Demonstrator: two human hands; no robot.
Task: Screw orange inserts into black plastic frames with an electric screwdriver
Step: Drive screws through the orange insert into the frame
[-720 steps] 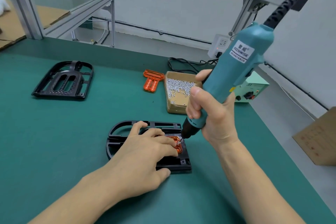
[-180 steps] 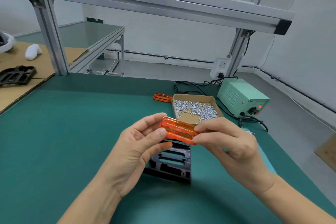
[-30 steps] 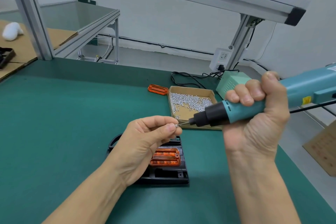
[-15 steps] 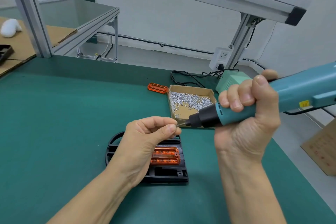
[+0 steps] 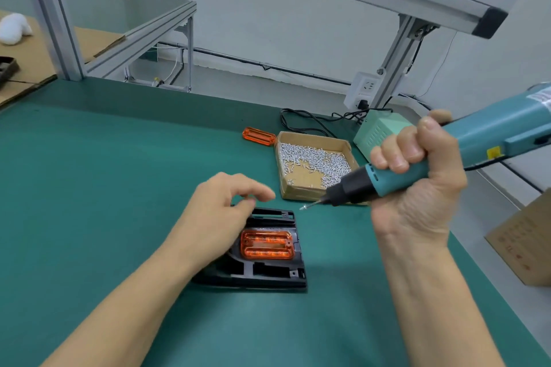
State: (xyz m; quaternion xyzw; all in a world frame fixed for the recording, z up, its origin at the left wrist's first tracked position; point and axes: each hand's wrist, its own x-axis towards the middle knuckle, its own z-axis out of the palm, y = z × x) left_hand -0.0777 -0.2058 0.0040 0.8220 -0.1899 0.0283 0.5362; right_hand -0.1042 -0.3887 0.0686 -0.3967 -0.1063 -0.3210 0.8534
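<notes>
A black plastic frame (image 5: 269,272) lies on the green table mat, with an orange insert (image 5: 266,244) seated in it. My left hand (image 5: 222,216) hovers over the frame's left part, fingers loosely bent and holding nothing. My right hand (image 5: 417,188) grips the teal electric screwdriver (image 5: 465,152), which is held almost level above the table. A small screw (image 5: 303,207) sits on the bit's tip, just right of and above the frame's far edge.
A cardboard box of screws (image 5: 313,164) stands behind the frame, a spare orange insert (image 5: 258,136) to its left. A green power unit (image 5: 378,131) with cables sits at the back right. A cardboard carton (image 5: 524,247) stands off the table's right edge.
My left hand has let go of the screw, left it on the bit and dropped towards the frame. The screwdriver tip has moved right and slightly down.
</notes>
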